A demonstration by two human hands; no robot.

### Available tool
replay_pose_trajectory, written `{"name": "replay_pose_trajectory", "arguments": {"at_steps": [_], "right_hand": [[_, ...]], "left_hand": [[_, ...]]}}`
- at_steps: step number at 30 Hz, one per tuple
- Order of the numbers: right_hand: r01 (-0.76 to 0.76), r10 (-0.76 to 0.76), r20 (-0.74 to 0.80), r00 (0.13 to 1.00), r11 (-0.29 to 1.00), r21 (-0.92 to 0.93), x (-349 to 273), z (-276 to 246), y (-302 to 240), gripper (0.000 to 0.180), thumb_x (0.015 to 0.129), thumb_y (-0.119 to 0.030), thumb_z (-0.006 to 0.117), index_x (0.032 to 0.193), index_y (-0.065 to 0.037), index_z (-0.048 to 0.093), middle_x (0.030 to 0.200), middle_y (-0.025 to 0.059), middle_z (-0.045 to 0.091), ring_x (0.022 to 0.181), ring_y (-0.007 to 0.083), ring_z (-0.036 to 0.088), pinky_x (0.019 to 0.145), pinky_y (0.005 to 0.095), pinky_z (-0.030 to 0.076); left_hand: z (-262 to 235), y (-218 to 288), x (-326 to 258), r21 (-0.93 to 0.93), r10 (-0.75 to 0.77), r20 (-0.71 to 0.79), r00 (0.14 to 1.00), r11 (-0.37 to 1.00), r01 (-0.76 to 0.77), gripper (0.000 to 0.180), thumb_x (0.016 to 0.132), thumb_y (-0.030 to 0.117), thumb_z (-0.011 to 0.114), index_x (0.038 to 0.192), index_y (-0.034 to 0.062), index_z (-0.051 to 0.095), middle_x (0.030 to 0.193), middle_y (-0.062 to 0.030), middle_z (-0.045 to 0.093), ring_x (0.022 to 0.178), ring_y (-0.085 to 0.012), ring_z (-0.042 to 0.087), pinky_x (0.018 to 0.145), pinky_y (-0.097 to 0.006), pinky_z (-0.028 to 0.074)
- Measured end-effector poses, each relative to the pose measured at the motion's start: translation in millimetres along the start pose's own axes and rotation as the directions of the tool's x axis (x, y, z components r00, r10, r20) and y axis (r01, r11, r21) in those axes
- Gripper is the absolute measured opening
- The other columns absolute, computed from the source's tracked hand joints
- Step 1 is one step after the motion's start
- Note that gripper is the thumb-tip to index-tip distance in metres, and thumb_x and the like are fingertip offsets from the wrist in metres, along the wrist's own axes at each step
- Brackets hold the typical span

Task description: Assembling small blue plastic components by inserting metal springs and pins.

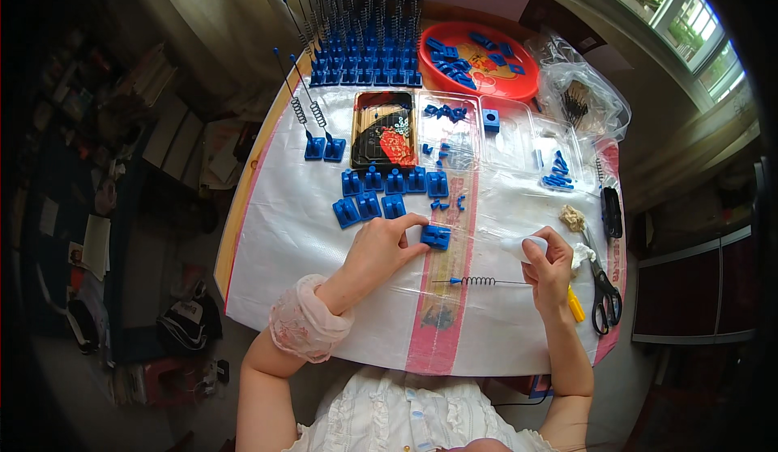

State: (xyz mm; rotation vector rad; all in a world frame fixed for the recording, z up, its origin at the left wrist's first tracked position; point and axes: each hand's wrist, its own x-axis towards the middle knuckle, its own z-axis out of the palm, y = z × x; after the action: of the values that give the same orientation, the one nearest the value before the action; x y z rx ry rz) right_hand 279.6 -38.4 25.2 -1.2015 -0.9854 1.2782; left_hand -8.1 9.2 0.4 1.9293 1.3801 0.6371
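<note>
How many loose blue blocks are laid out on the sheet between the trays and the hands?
9: five in a row below the dark tray, three in a second row, one under the left hand's fingertips.

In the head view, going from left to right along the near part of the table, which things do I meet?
Left hand → small blue plastic block under its fingertips → thin metal rod with coil spring → right hand holding a white piece → black-handled scissors.

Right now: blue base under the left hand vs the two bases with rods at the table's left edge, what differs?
The blue base under the left hand is bare; the two bases with rods each carry an upright spring-wrapped rod. The first lies by the person and is touched; the pair stands farther off, untouched. Both kinds are blue plastic blocks.
</note>
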Motion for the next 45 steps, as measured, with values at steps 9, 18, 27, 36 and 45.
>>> {"name": "replay_pose_trajectory", "arguments": {"at_steps": [9, 18, 27, 36, 45], "right_hand": [[-0.006, 0.006, -0.013, 1.0, 1.0, -0.023, -0.3, 1.0, -0.7, 0.017, 0.093, -0.013, 0.072, 0.086, -0.006, 0.058, 0.064, -0.0053, 0.05, 0.047, -0.0014, 0.033, 0.041, 0.019, 0.02], [-0.009, 0.009, -0.013, 1.0, 1.0, -0.013, -0.7, 1.2, -1.8, 0.017, 0.094, -0.014, 0.071, 0.085, -0.007, 0.058, 0.064, -0.0058, 0.049, 0.047, -0.0018, 0.033, 0.04, 0.019, 0.019], [-0.105, 0.1, 0.034, 0.994, 0.952, 0.287, 5.8, -10.3, 2.7, 0.014, 0.098, -0.022, 0.068, 0.097, -0.01, 0.061, 0.075, -0.002, 0.061, 0.052, 0.0017, 0.045, 0.044, 0.0184, 0.029], [-0.043, -0.007, 0.074, 0.997, 0.762, 0.646, 29.4, -44.9, 39.0, 0.023, 0.103, -0.024, 0.061, 0.12, -0.008, 0.062, 0.116, 0.0095, 0.067, 0.096, 0.0121, 0.067, 0.081, 0.0247, 0.057], [0.105, -0.095, -0.044, 0.994, 0.874, 0.474, 33.8, -48.4, 14.8, 0.025, 0.099, -0.01, 0.065, 0.123, -0.008, 0.059, 0.121, 0.0095, 0.066, 0.106, 0.0142, 0.066, 0.094, 0.0303, 0.055]], "left_hand": [[0.3, -1.0, 0.2, -0.002, -0.001, 0.002, 1.0, 1.0, 0.001, 0.035, 0.082, 0.021, 0.083, 0.115, 0.0112, 0.074, 0.063, -0.0072, 0.065, 0.054, -0.0179, 0.061, 0.055, -0.031, 0.048], [0.0, 0.0, 0.4, 0.007, -0.002, 0.004, 1.0, 1.0, 0.002, 0.034, 0.082, 0.021, 0.083, 0.114, 0.0119, 0.073, 0.063, -0.0074, 0.065, 0.055, -0.0202, 0.063, 0.057, -0.033, 0.049], [0.6, -0.5, 0.0, 0.014, 0.004, -0.001, 1.0, 1.0, -0.004, 0.035, 0.082, 0.019, 0.083, 0.115, 0.0111, 0.074, 0.063, -0.0071, 0.066, 0.054, -0.0181, 0.062, 0.056, -0.031, 0.049], [1.4, 0.6, -0.1, 0.027, 0.03, -0.011, 0.999, 0.999, -0.03, 0.034, 0.083, 0.019, 0.082, 0.114, 0.0108, 0.073, 0.062, -0.0063, 0.065, 0.052, -0.0169, 0.061, 0.055, -0.031, 0.048], [-0.4, 2.8, -0.7, 0.047, -0.01, 0.032, 0.999, 0.999, 0.008, 0.038, 0.082, 0.02, 0.082, 0.118, 0.0106, 0.072, 0.068, -0.009, 0.069, 0.06, -0.0235, 0.067, 0.061, -0.035, 0.053]]}}
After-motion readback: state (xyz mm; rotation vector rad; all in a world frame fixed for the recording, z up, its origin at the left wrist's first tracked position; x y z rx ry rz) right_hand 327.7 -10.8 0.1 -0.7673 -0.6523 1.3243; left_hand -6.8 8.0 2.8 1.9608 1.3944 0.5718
